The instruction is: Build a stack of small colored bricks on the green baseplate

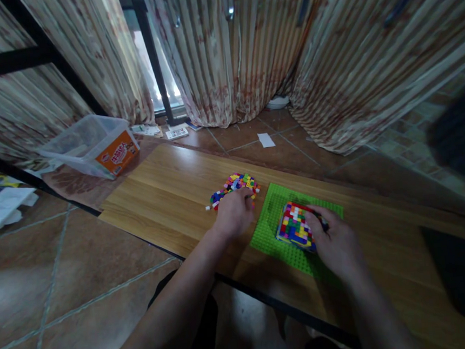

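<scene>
A pile of small multicoloured toy bricks (239, 181) lies on the wooden table. My left hand (236, 212) reaches to the near edge of the pile with its fingers curled together; what is between the fingertips is hidden. Right of the pile lies a green studded baseplate (273, 203). On it stands a low block built of toy bricks (294, 223), its top a patchwork of red, yellow, blue, green and white. My right hand (338, 238) grips the right side of this block, thumb on top and fingers round the far side. The hand covers the block's right part.
The long wooden table (164, 191) runs across the view. A black flat object (456, 269) lies at its right end. Beyond the left end stands a clear plastic bin (75, 139) with an orange label. A white paper (266, 140) lies on the tiled floor before striped curtains (222, 61).
</scene>
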{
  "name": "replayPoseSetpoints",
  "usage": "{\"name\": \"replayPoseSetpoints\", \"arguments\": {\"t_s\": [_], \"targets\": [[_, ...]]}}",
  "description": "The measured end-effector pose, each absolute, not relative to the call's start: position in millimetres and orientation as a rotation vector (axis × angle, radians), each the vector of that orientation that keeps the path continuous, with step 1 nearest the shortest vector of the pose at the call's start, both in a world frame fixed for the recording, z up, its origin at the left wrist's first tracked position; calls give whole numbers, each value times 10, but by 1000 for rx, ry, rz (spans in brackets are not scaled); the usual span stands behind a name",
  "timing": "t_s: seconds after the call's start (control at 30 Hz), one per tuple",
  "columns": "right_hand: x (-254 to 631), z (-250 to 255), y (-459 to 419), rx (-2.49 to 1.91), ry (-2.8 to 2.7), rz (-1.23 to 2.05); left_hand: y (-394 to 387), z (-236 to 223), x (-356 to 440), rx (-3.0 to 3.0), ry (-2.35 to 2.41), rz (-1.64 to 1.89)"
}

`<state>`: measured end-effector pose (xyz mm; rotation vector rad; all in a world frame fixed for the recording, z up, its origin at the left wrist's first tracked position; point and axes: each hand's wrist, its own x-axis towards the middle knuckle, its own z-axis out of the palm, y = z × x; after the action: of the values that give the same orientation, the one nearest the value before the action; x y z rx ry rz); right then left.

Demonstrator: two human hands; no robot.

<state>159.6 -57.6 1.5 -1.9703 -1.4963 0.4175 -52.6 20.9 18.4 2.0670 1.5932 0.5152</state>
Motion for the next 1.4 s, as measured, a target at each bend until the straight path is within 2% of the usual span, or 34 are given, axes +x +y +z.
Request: {"name": "replayPoseSetpoints", "arguments": {"t_s": [0.6, 0.97, 1.17, 1.4], "targets": [[1583, 24, -579, -1968, -1481, 410, 181, 180, -495, 2104, 1539, 580], [1598, -32, -563, -1941, -1499, 422, 160, 198, -690, 2327, 1594, 240], [1585, -22, -566, -1938, -1503, 416, 159, 230, -699, 2357, 1633, 190], [1577, -8, -564, -1941, -1500, 427, 181, 192, -619, 2384, 1642, 312]]}}
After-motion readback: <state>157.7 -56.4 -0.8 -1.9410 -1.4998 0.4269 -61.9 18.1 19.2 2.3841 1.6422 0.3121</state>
